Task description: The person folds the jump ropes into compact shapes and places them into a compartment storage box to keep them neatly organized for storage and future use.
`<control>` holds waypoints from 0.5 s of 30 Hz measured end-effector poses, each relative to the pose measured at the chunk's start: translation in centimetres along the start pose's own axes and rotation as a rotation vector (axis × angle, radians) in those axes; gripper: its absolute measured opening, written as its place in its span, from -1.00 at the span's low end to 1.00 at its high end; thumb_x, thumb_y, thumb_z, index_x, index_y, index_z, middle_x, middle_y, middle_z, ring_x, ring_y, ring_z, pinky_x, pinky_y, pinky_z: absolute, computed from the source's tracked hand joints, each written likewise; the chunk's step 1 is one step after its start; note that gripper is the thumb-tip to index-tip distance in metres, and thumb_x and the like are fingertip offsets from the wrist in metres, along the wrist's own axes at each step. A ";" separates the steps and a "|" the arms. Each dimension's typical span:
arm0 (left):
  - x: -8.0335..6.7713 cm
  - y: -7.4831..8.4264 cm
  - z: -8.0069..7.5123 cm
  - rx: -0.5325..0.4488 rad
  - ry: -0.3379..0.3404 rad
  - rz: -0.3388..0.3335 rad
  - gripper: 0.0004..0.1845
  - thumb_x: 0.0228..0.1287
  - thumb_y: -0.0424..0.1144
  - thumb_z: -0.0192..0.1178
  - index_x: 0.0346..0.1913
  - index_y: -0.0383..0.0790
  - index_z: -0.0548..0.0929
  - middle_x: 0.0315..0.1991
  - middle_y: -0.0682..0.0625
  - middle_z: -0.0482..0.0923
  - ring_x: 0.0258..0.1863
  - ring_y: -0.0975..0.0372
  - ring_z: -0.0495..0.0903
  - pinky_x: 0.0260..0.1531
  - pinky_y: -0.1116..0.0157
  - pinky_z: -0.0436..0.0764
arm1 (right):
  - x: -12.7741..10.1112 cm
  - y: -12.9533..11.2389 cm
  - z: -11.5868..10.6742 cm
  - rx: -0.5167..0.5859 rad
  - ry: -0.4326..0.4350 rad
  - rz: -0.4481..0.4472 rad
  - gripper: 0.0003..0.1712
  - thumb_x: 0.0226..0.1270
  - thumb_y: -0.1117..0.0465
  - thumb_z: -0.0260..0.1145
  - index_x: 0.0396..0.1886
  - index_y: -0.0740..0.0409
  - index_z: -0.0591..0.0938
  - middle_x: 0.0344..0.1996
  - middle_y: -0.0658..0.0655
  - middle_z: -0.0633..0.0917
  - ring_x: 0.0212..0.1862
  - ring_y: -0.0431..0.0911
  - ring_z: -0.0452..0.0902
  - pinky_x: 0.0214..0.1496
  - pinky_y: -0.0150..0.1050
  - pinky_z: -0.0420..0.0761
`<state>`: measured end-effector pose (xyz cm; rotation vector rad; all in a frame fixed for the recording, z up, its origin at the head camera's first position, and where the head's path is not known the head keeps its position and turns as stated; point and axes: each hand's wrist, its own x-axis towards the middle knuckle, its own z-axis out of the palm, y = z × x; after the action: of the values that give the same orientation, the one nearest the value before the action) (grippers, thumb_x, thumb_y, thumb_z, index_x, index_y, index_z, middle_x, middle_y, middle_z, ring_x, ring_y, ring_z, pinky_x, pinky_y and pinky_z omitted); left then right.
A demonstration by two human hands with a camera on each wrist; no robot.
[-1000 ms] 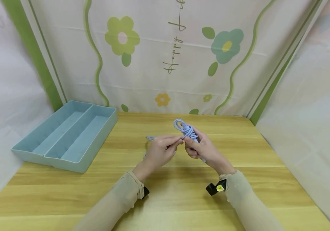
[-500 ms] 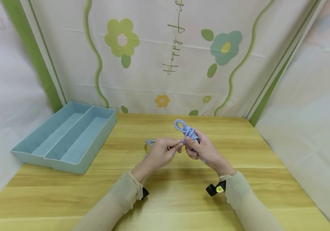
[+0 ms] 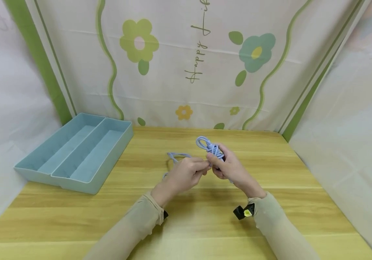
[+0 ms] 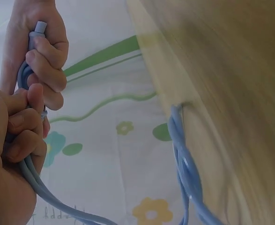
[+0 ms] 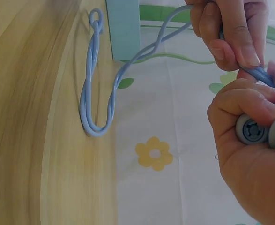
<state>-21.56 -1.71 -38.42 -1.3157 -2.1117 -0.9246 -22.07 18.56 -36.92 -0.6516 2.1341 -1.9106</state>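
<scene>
Right hand (image 3: 229, 168) is gripping my bundled cable (image 3: 210, 148) at frame centre; left hand (image 3: 186, 171) is pinching the loose strand, needing steady tension.

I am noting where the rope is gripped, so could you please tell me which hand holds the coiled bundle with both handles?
The right hand grips the coiled rope and its grey handle ends. The left hand only pinches the loose strand.

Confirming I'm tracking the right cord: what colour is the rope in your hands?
Light blue rope; shows best in the right wrist view.
</scene>
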 end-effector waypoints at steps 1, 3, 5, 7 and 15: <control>0.0 0.0 0.0 0.008 0.003 -0.005 -0.86 0.34 -0.48 0.23 -0.12 -0.31 0.74 -0.47 0.07 0.57 -0.56 0.33 0.47 -0.53 0.51 0.42 | 0.1 0.0 0.1 -0.012 0.002 0.003 -0.56 0.56 0.03 0.13 0.20 0.22 0.32 -0.52 0.23 0.46 -0.70 -0.16 0.21 -0.72 -0.34 0.19; 0.0 0.1 0.0 0.020 0.007 -0.023 -0.85 0.33 -0.50 0.22 -0.13 -0.32 0.74 -0.45 0.05 0.61 -0.51 0.32 0.53 -0.50 0.52 0.46 | 0.2 0.0 0.2 -0.035 0.007 0.005 -0.55 0.57 -0.02 0.10 0.16 0.22 0.32 -0.53 0.22 0.43 -0.69 -0.16 0.20 -0.71 -0.34 0.19; 0.0 0.2 0.1 0.030 0.013 -0.045 -0.81 0.32 -0.52 0.21 -0.09 -0.34 0.74 -0.42 0.04 0.63 -0.47 0.30 0.58 -0.46 0.53 0.49 | 0.3 0.1 0.4 -0.050 0.016 0.004 -0.55 0.58 -0.06 0.05 0.12 0.23 0.32 -0.55 0.20 0.40 -0.69 -0.16 0.19 -0.71 -0.35 0.20; 0.0 0.3 0.2 0.021 0.021 -0.067 -0.78 0.33 -0.53 0.19 -0.04 -0.36 0.74 -0.41 0.03 0.65 -0.45 0.30 0.60 -0.45 0.53 0.50 | 0.3 0.1 0.5 -0.056 0.020 -0.004 -0.53 0.60 -0.09 -0.02 0.09 0.26 0.32 -0.56 0.19 0.37 -0.68 -0.15 0.19 -0.72 -0.35 0.19; 0.4 0.0 -0.4 -0.171 0.045 -0.136 -0.84 0.39 -0.48 0.17 -0.12 -0.39 0.76 -0.41 0.02 0.66 -0.50 0.38 0.52 -0.52 0.51 0.47 | 0.2 0.0 0.4 -0.037 -0.032 -0.070 -0.46 0.66 -0.03 -0.14 0.50 0.00 0.12 -0.52 0.35 0.42 -0.66 -0.15 0.25 -0.76 -0.33 0.20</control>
<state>-21.72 -1.79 -37.93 -1.2302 -2.1482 -1.2041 -22.05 18.18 -36.91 -0.7683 2.1589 -1.8860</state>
